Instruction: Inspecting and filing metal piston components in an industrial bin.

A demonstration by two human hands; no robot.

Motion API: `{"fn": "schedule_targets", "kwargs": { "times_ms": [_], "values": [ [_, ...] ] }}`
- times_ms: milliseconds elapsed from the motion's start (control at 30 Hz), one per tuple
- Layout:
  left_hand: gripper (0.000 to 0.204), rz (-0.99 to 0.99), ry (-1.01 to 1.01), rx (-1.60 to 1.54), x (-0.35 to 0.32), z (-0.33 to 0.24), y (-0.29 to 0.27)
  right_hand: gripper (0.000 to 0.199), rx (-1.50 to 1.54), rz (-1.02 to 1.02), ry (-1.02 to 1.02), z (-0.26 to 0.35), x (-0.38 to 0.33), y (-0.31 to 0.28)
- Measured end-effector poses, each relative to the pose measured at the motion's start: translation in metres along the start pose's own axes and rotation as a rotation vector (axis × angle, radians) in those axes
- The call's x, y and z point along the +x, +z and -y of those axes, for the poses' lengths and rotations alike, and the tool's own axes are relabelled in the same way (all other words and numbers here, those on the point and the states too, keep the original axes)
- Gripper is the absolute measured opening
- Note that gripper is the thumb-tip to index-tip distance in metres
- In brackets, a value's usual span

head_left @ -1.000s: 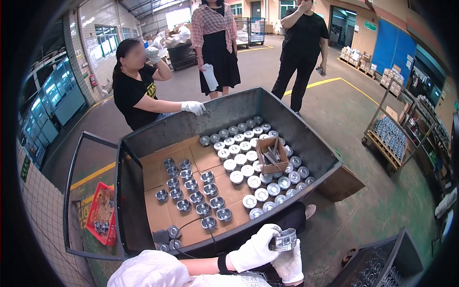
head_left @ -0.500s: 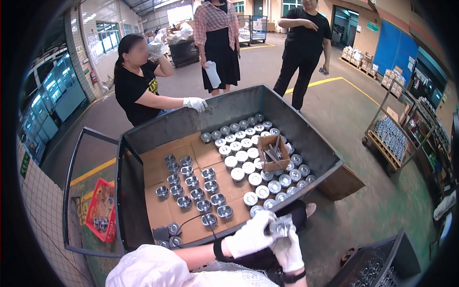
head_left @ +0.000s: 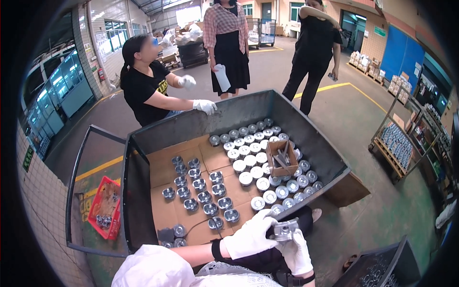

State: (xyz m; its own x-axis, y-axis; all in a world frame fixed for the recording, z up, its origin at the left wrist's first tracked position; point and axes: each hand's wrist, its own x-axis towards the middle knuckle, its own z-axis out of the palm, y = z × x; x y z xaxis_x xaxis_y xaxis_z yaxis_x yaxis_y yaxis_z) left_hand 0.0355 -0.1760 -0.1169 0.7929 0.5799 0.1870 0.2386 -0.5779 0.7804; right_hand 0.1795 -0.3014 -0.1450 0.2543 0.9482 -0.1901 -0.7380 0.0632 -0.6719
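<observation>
A silver metal piston (head_left: 286, 230) is gripped between my two white-gloved hands, just outside the near edge of a large dark metal bin (head_left: 321, 128). My left hand (head_left: 252, 234) closes on its left side. My right hand (head_left: 296, 253) grips it from below and the right; some of its fingers are hidden. Inside the bin, loose rows of pistons (head_left: 204, 197) stand on cardboard (head_left: 162, 191) at the left. Denser rows of pistons with round tops up (head_left: 246, 178) fill the right side.
A small cardboard box (head_left: 282, 170) of flat strips rests among the right-hand pistons. A red crate (head_left: 107, 210) lies left of the bin; a dark container (head_left: 382, 263) of metal parts stands at lower right. One gloved co-worker (head_left: 148, 91) is at the far edge, two people stand behind.
The view has shifted slightly, moving the bin right and down in the picture. The piston stays in my hands, turned a little. The co-worker's raised glove has dropped from the face.
</observation>
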Motion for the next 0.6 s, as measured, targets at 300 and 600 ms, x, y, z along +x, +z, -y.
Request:
{"fn": "schedule_targets", "kwargs": {
  "times_ms": [300,600],
  "values": [
    [0.038,-0.032,-0.015,-0.074,-0.023,-0.002,0.039,0.036,0.220,-0.195,0.089,-0.038,-0.034,-0.030],
    [0.043,-0.292,-0.151,-0.076,0.017,0.009,0.027,0.026,0.192,-0.027,0.007,-0.020,0.038,-0.011]
  ]
}}
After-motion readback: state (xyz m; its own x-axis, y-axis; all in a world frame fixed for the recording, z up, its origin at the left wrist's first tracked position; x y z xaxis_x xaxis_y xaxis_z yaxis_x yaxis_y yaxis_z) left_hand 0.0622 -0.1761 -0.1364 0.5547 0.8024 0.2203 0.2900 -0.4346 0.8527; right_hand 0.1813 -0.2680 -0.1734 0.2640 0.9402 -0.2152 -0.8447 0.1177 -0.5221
